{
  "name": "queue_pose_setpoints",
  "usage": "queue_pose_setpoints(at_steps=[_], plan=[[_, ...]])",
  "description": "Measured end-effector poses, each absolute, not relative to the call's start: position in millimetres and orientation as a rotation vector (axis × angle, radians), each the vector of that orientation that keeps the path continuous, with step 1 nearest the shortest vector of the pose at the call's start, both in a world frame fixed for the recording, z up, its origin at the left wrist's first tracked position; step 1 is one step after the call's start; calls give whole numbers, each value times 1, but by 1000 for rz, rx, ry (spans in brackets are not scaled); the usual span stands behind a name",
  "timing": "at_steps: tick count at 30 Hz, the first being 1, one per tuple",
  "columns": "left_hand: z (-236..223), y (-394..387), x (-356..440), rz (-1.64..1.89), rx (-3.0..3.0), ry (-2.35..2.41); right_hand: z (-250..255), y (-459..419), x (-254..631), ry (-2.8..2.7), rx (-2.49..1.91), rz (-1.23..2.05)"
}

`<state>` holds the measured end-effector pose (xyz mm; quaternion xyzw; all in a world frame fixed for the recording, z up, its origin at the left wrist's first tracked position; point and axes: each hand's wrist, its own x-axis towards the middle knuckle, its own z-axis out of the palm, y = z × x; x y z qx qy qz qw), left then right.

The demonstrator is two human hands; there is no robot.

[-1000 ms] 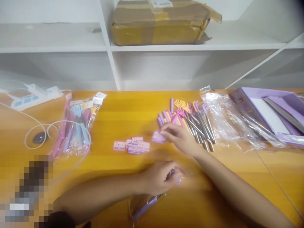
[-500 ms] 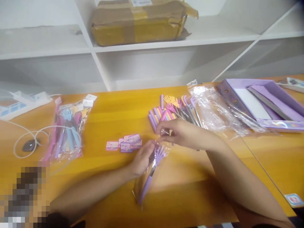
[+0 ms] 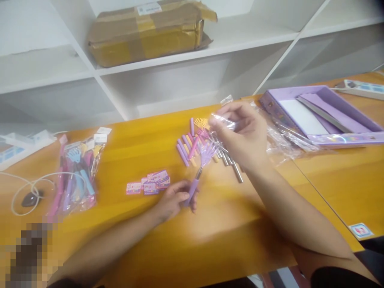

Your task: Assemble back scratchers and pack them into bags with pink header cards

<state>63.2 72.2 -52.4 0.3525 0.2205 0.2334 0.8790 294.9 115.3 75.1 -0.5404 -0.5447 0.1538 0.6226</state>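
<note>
In my left hand [image 3: 180,198] is a small purple back scratcher [image 3: 193,188], gripped by its handle. Its hand-shaped head points up and away from me, and clear wrap seems to cover it. My right hand [image 3: 244,134], raised above the pile, pinches a shiny strip of clear plastic [image 3: 223,121]. Whether that strip joins the wrap on the scratcher, I cannot tell. Behind the scratcher lie loose coloured handle tubes [image 3: 182,151], yellow scratcher heads [image 3: 201,122] and metal rods [image 3: 237,172], partly hidden by my right hand. Several small printed cards [image 3: 150,188] sit left of my left hand.
Bagged back scratchers [image 3: 79,172] lie at the left, near a cable, a black mouse [image 3: 31,199] and a power strip [image 3: 24,148]. Clear bags [image 3: 283,142] and an open purple box [image 3: 327,138] occupy the right. A taped carton [image 3: 147,38] rests on the white shelf behind.
My left hand has shifted from the wrapped scratcher's head end to its handle, and the scratcher has moved up and away. My right hand has risen, pinching clear plastic. The view has shifted.
</note>
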Motion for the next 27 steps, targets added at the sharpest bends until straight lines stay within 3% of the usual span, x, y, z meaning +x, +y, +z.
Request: queue_pose_setpoints(at_steps=[8, 17, 27], plan=[[-51, 73, 62, 426, 995, 579, 78, 111, 291, -1283, -1252, 297], [-47, 78, 63, 393, 737, 490, 92, 102, 309, -1308, -1310, 321], [-46, 77, 56, 253, 982, 380, 119, 75, 326, -1660, -1131, -58]])
